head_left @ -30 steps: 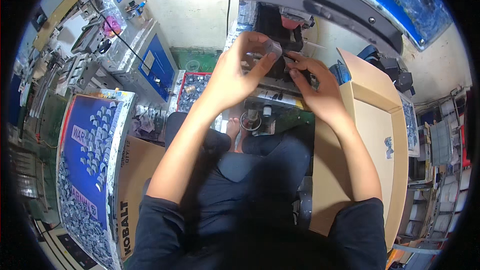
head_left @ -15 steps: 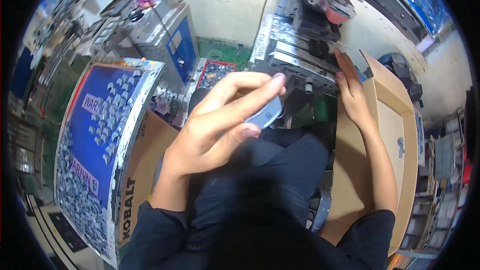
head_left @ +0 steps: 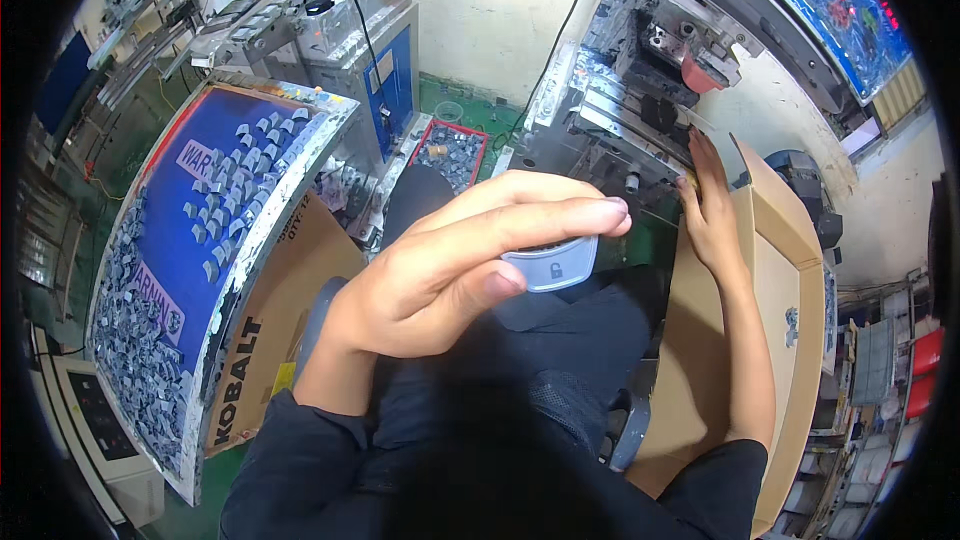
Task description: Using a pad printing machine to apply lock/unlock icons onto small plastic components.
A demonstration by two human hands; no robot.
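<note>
Piece of grey plastic (head_left: 556,273), curved and bearing a small padlock symbol, sits at three o'clock from my left palm. My left hand (head_left: 440,265) grips it, thumb at its nine o'clock end, fingers nearly straight over its upper edge. Its long axis runs roughly nine to three. My right hand (head_left: 712,215) is farther away, towards two o'clock, beside the cardboard box (head_left: 812,330), fingers extended, apparently empty; whether they touch the machine (head_left: 600,105) I cannot tell.
</note>
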